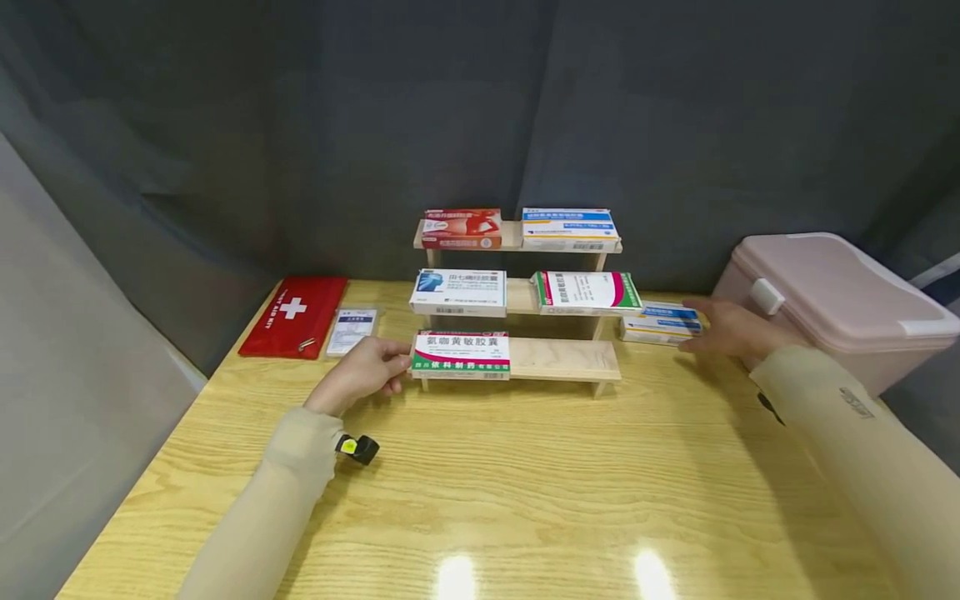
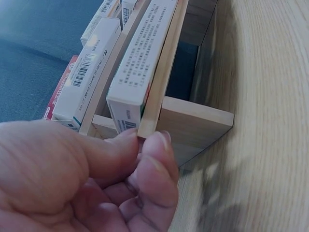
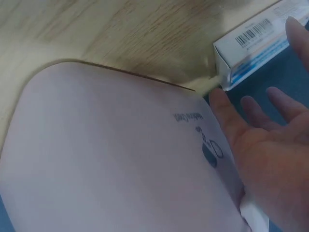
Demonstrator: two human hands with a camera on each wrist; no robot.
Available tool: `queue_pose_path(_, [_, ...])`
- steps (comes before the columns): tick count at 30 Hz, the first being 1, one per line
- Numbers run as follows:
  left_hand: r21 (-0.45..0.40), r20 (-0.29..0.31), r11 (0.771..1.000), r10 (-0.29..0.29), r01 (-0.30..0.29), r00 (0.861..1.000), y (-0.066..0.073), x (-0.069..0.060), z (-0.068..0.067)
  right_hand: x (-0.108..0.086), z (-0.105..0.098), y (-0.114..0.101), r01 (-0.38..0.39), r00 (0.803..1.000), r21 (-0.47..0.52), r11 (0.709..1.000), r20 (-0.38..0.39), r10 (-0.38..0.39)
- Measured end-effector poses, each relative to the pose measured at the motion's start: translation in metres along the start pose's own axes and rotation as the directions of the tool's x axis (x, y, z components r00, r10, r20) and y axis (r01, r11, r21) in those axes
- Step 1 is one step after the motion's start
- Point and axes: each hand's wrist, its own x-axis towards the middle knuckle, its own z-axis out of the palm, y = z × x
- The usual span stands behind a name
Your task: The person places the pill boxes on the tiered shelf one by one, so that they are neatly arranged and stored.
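A three-step wooden rack (image 1: 562, 360) stands on the table with medicine boxes on its steps. My left hand (image 1: 363, 372) is at the left end of the lowest step. Its thumb and forefinger pinch the end of that step's board (image 2: 153, 108), just beside a white, green and magenta medicine box (image 1: 461, 354). To the rack's right, a blue and white medicine box (image 1: 660, 323) lies on the table. Around the right end of this box, my right hand (image 1: 738, 327) spreads its fingers; in the right wrist view they look straight and apart. Contact with the box is unclear.
A pink lidded medicine chest (image 1: 840, 287) stands close beside my right hand. At the left lie a red first aid pouch (image 1: 288, 321) and a small white packet (image 1: 351, 331). Other boxes, including a red one (image 1: 461, 227), fill the upper steps. A dark curtain hangs behind.
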Motion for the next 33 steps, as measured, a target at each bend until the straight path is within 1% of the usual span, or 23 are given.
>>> queue_pose_path(2, [0.002, -0.003, 1.000, 0.004, -0.004, 1.000, 0.001, 0.000, 0.001, 0.003, 0.001, 0.001, -0.030, 0.999, 0.031, 0.999, 0.015, 0.030])
queue_pose_path(8, [-0.005, 0.005, 1.000, 0.002, -0.002, 1.000, 0.005, 0.001, 0.002, 0.010, 0.007, 0.006, -0.068, 0.997, 0.053, 0.996, 0.023, 0.067])
queue_pose_path(12, [-0.013, 0.010, 1.000, -0.004, 0.004, 1.000, 0.007, 0.001, 0.003, 0.011, 0.010, 0.010, -0.074, 0.997, 0.066, 0.995, 0.030, 0.072])
queue_pose_path(14, [-0.013, 0.011, 1.000, -0.004, 0.004, 1.000, 0.007, 0.001, 0.003, 0.011, 0.011, 0.012, -0.060, 0.998, 0.047, 0.997, 0.028, 0.058])
queue_pose_path(17, [-0.011, 0.011, 1.000, -0.004, 0.004, 1.000, 0.007, 0.002, 0.004, 0.012, 0.011, 0.014, -0.071, 0.996, 0.042, 0.997, 0.047, 0.069])
queue_pose_path(20, [-0.008, 0.012, 1.000, 0.002, -0.002, 1.000, 0.006, 0.002, 0.004, 0.015, 0.013, 0.017, -0.091, 0.994, 0.064, 0.994, 0.068, 0.087])
queue_pose_path(23, [-0.008, 0.012, 1.000, 0.007, -0.007, 1.000, 0.006, 0.003, 0.003, 0.017, 0.013, 0.017, -0.129, 0.989, 0.092, 0.987, 0.089, 0.121])
queue_pose_path(25, [-0.014, 0.008, 1.000, 0.005, -0.004, 1.000, 0.005, 0.003, 0.002, 0.019, 0.014, 0.017, -0.157, 0.984, 0.093, 0.983, 0.100, 0.148])
queue_pose_path(29, [-0.022, 0.004, 1.000, 0.002, -0.002, 1.000, 0.002, 0.002, 0.001, 0.020, 0.014, 0.015, -0.201, 0.974, 0.063, 0.978, 0.121, 0.192])
queue_pose_path(31, [-0.022, 0.005, 1.000, 0.004, -0.004, 1.000, 0.002, 0.001, 0.000, 0.020, 0.015, 0.014, -0.201, 0.973, 0.045, 0.979, 0.124, 0.194])
queue_pose_path(33, [-0.027, 0.005, 1.000, 0.002, -0.001, 1.000, 0.001, 0.000, 0.000, 0.019, 0.017, 0.013, -0.187, 0.977, 0.028, 0.982, 0.110, 0.183])
